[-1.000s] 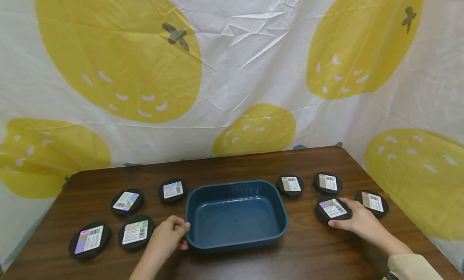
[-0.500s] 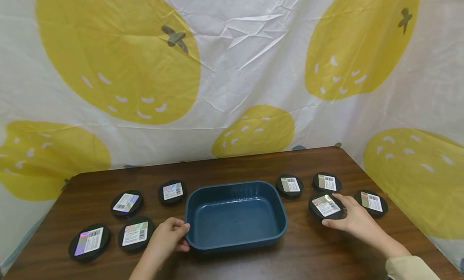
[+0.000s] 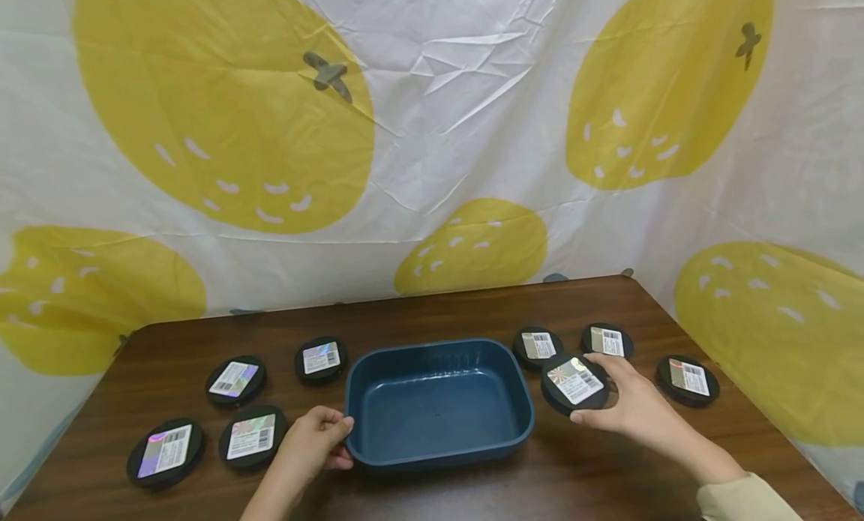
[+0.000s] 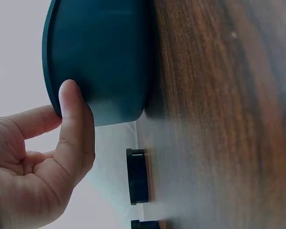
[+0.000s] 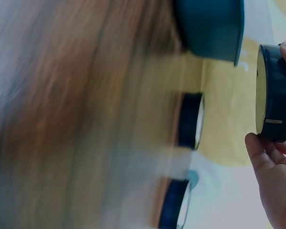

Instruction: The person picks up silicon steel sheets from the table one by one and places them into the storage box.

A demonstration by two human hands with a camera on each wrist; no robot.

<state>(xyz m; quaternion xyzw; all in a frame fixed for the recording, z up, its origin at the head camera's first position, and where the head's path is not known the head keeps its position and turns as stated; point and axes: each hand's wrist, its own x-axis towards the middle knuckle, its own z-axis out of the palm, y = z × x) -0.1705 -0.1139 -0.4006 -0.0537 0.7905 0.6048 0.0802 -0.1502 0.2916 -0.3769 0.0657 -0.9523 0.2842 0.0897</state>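
Observation:
A blue rectangular tray (image 3: 440, 456) stands in the middle of the table. The left hand (image 3: 305, 447) pinches its left rim between thumb and fingers; the left wrist view shows this hand (image 4: 52, 157) on the tray wall (image 4: 105, 57). Right of the tray, the right hand (image 3: 634, 402) grips a round black tin (image 3: 574, 384) with a white label by its edges. In the right wrist view that tin (image 5: 275, 95) is held off the table, between the thumb and fingers of the right hand (image 5: 279, 176).
Four labelled black tins lie left of the tray, among them one near the front (image 3: 165, 453) and one behind (image 3: 321, 360). Right of it lie three: a near one (image 3: 538, 346), one behind the right hand (image 3: 607, 342) and one farther right (image 3: 688, 380). A patterned cloth (image 3: 439, 169) hangs behind.
The right hand has lifted its tin and carried it left, from beside the rightmost tins towards the tray. The left hand keeps its hold on the rim.

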